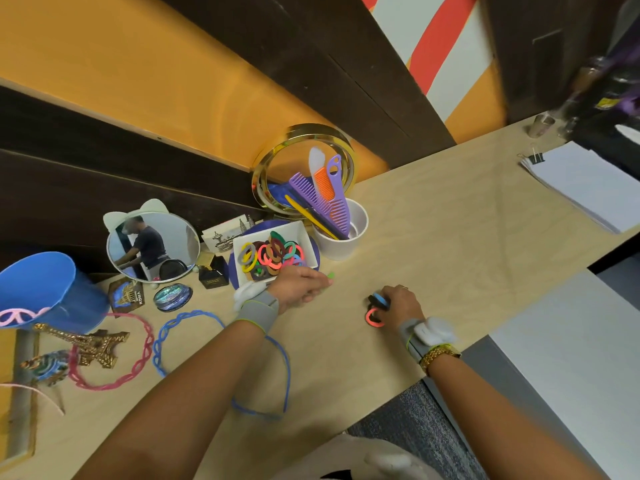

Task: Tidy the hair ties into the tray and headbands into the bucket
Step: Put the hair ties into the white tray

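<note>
A white tray (242, 245) behind my hands holds several coloured hair ties. My left hand (299, 285) is closed just in front of the tray, with a green hair tie (330, 275) sticking out past its fingertips. My right hand (398, 301) rests on the table, its fingers closed on a blue and a black hair tie (379, 301). A red hair tie (373, 318) lies right under that hand. The blue bucket (52, 292) at far left has a pink headband (20, 315) in it. On the table lie a pink headband (138, 355), a blue braided headband (180, 323) and a thin blue headband (280, 368).
A white cup (346, 244) of combs and a gold-rimmed mirror (273, 157) stand behind the tray. A cat-ear mirror (152, 247), souvenirs and a small Eiffel tower (86, 344) crowd the left. A clipped paper stack (581, 185) lies at far right. The table's edge runs near my right wrist.
</note>
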Demonstrator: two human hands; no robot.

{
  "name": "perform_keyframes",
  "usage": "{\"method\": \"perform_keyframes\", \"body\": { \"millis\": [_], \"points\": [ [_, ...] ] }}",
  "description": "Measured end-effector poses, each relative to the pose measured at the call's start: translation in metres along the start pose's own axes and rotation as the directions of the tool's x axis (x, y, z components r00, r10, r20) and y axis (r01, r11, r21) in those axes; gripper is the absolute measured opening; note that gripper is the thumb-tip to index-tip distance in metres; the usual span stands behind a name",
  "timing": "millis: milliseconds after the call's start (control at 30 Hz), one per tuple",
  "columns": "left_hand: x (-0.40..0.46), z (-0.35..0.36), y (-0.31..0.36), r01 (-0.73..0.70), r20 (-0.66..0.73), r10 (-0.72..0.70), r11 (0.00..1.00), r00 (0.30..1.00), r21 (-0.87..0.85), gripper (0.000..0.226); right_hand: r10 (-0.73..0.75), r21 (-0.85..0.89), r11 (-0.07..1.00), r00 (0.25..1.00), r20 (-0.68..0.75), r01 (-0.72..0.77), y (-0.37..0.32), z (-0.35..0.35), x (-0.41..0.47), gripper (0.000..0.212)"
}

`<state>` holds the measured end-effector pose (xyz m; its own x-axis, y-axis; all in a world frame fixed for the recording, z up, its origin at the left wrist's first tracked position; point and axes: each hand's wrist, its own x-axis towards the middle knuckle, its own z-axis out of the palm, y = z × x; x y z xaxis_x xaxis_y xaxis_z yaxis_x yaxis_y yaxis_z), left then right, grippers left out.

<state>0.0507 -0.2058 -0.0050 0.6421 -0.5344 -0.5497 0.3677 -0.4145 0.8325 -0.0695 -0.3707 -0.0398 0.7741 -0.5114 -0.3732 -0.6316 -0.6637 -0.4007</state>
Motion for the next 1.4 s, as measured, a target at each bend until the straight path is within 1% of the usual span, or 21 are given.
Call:
{"method": "perform_keyframes", "body": {
  "millis": [100, 167, 300, 400, 467, 533, 600, 733, 833, 933, 1000, 1033, 1067, 1167, 1267, 1400],
  "points": [
    [0.001, 0.001, -0.001, 0.001, -0.001, -0.001, 1.0, 1.0, 0.02, 0.008, -0.02, -0.024, 1.0, 1.0, 0.02, 0.02, -0.003, 0.0, -0.001, 0.035],
    [-0.001, 0.0, -0.003, 0.001, -0.012, 0.0, 0.999, 1.0, 0.032, 0.008, -0.019, 0.013, 1.0, 1.0, 0.024, 0.019, -0.004, 0.0, 0.0, 0.033],
    [-0.008, -0.013, -0.005, 0.004, -0.047, -0.001, 0.999, 0.999, 0.053, 0.015, -0.015, 0.248, 0.969, 0.999, 0.039, 0.005, -0.022, -0.001, 0.002, 0.028],
    [-0.015, -0.038, -0.006, 0.021, -0.143, -0.012, 0.998, 0.99, 0.066, 0.01, -0.071, 0.433, 0.901, 0.995, 0.074, 0.032, -0.054, -0.001, 0.007, 0.02],
    [-0.02, -0.055, -0.006, 0.015, -0.182, -0.014, 1.0, 0.983, 0.009, 0.011, -0.115, 0.513, 0.857, 0.989, 0.089, 0.054, -0.078, -0.001, 0.011, 0.021],
    [-0.023, -0.067, -0.007, -0.008, -0.219, -0.002, 0.999, 0.976, -0.047, 0.01, -0.148, 0.545, 0.834, 0.986, 0.078, 0.083, -0.099, 0.0, 0.015, 0.02],
    [-0.025, -0.077, -0.007, -0.028, -0.287, 0.007, 0.997, 0.958, -0.069, 0.005, -0.192, 0.548, 0.828, 0.978, 0.079, 0.118, -0.122, 0.002, 0.019, 0.023],
    [-0.02, -0.085, -0.006, -0.066, -0.401, 0.026, 0.994, 0.916, -0.088, 0.016, -0.275, 0.458, 0.857, 0.961, 0.02, 0.236, -0.159, 0.01, 0.025, 0.027],
    [-0.014, -0.09, -0.002, -0.065, -0.458, 0.01, 0.992, 0.889, -0.104, 0.02, -0.231, 0.4, 0.886, 0.971, -0.055, 0.233, -0.179, 0.012, 0.034, 0.027],
    [-0.01, -0.094, -0.002, -0.049, -0.499, 0.024, 0.998, 0.866, -0.037, 0.021, -0.155, 0.442, 0.881, 0.985, -0.074, 0.172, -0.189, 0.008, 0.041, 0.029],
    [-0.008, -0.096, -0.003, -0.045, -0.507, 0.025, 0.999, 0.861, -0.028, 0.009, -0.162, 0.488, 0.857, 0.986, -0.049, 0.165, -0.191, 0.008, 0.041, 0.032],
    [-0.007, -0.096, -0.004, -0.045, -0.506, 0.025, 0.999, 0.862, -0.028, 0.011, -0.17, 0.5, 0.85, 0.985, -0.036, 0.165, -0.19, 0.008, 0.04, 0.036],
    [-0.005, -0.096, -0.005, -0.039, -0.503, 0.022, 0.999, 0.864, -0.022, 0.019, -0.175, 0.499, 0.851, 0.984, -0.029, 0.166, -0.189, 0.009, 0.039, 0.04],
    [-0.005, -0.095, -0.007, 0.009, -0.481, 0.002, 1.0, 0.877, 0.02, 0.032, -0.191, 0.433, 0.88, 0.98, -0.054, 0.195, -0.183, 0.011, 0.037, 0.046],
    [-0.006, -0.093, -0.008, 0.056, -0.455, -0.024, 0.997, 0.89, 0.058, 0.033, -0.214, 0.367, 0.9, 0.973, -0.091, 0.233, -0.178, 0.011, 0.033, 0.045],
    [-0.009, -0.095, -0.008, 0.051, -0.471, 0.003, 0.993, 0.882, 0.103, 0.034, -0.245, 0.362, 0.894, 0.965, -0.098, 0.264, -0.173, 0.009, 0.028, 0.04]
  ]
}}
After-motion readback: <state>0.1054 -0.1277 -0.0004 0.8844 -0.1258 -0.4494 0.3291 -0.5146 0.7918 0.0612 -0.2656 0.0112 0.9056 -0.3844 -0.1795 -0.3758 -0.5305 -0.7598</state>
